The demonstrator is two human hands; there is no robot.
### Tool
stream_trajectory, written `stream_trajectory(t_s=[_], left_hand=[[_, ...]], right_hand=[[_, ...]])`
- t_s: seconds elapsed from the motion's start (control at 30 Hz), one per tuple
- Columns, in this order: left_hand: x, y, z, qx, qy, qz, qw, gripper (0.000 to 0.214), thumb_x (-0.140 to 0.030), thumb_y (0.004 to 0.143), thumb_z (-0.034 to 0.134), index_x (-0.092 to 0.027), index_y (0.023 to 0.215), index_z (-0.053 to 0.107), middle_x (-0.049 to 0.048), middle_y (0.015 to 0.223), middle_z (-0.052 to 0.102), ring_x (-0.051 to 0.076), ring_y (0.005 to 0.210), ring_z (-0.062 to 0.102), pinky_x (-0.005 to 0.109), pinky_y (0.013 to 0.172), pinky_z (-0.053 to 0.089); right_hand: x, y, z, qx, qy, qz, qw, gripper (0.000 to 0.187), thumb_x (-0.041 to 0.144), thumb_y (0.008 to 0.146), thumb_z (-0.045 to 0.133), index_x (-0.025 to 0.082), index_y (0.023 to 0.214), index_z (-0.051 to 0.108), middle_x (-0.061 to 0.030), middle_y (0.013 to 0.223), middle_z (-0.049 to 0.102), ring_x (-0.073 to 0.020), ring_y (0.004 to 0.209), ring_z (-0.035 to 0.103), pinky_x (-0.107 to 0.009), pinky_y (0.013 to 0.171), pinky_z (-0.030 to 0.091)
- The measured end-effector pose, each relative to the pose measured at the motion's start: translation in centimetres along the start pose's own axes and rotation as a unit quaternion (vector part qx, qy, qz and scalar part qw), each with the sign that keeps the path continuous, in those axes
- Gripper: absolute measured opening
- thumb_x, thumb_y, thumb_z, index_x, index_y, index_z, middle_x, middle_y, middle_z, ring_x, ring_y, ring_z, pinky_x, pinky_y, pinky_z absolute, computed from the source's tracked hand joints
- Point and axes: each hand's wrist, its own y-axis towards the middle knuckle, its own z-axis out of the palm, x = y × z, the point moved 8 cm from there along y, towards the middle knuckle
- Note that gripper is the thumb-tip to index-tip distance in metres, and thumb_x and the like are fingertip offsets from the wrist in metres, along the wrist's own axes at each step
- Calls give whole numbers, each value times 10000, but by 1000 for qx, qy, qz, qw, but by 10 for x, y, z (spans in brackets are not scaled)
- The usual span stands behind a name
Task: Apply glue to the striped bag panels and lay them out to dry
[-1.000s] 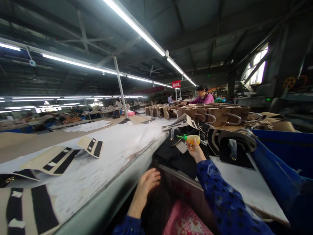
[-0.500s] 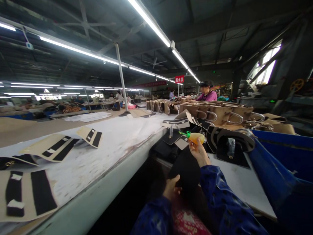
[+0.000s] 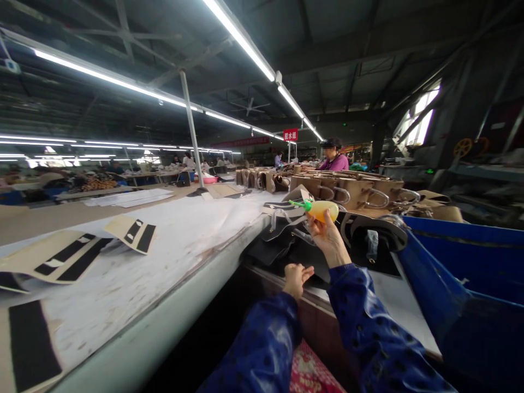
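Observation:
My right hand point(image 3: 327, 237) is raised over the dark pieces with its fingers closed round a yellow squeeze bottle point(image 3: 323, 210). The bottle lies tilted nearly level, its green nozzle pointing left. Lower and to the left, my left hand point(image 3: 295, 279) has its fingers drawn together at the near edge of a black panel point(image 3: 321, 274); its grip is partly hidden. Behind the hands lie black bag pieces point(image 3: 270, 248) with clear plastic-wrapped straps. To the right is a black flap point(image 3: 379, 254) with a wrapped strap and a small gold ring.
A long white-covered table point(image 3: 176, 256) runs along the left, bearing beige panels point(image 3: 65, 254) with black strips. Brown bags with wrapped handles point(image 3: 347, 188) stand in rows at the back. A blue bin point(image 3: 470, 256) is at right. A person in purple point(image 3: 336, 161) is beyond.
The view has turned slightly right. My left hand has risen and moved forward, and the black panel now lies flatter. My right hand still holds the squeeze bottle up.

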Motion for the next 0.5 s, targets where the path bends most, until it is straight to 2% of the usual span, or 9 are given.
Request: stream_trajectory(t_s=[0.07,0.13,0.23,0.3,0.37,0.43,0.5], left_hand=[[-6,-8,-3,-13,15,18,1000,393,-312,966,658,-180,1329,582,110,1330,615,249,1096,661,457,902,590],[-9,-25,-9,-10,26,37,999,453,-270,950,676,-199,1380,551,117,1435,553,282,1197,619,508,972,559],[-5,-64,-14,51,21,50,997,583,-236,879,755,-193,1416,534,153,1581,433,333,1330,548,527,1033,529],[1,-92,-13,105,-1,46,993,673,-341,829,808,-200,1429,538,175,1614,405,359,1379,520,491,1022,545],[5,-115,-10,139,-26,40,989,747,-516,793,805,-229,1432,547,174,1585,458,371,1389,520,470,1013,553],[7,-127,-8,153,-46,35,986,774,-626,769,774,-255,1415,564,165,1535,521,377,1370,542,474,1017,551],[6,-131,-5,156,-63,30,985,775,-634,743,786,-268,1393,573,159,1531,525,393,1355,553,489,1006,556]], right_hand=[[6,-19,2,6,2,-7,1000,219,276,977,657,171,1169,655,-55,1118,728,-182,990,728,-223,660,632],[6,-45,-6,3,3,-2,1000,253,276,941,703,205,1179,657,-42,1115,744,-178,1024,733,-184,656,635],[-7,-92,-29,-6,-1,32,999,318,288,887,767,209,1174,657,-53,1091,761,-162,976,752,-153,677,636],[-20,-126,-47,-8,-6,63,998,342,289,857,799,201,1159,662,-65,1076,770,-149,916,763,-146,702,636],[-31,-157,-62,-8,-11,94,995,373,296,819,835,200,1142,673,-69,1057,778,-146,860,769,-149,704,639],[-36,-182,-75,-16,-6,116,993,403,303,790,858,214,1141,681,-66,1072,778,-159,876,773,-164,713,647],[-32,-196,-83,-32,4,123,992,432,284,770,872,237,1154,680,-62,1120,770,-177,935,772,-185,727,656]])
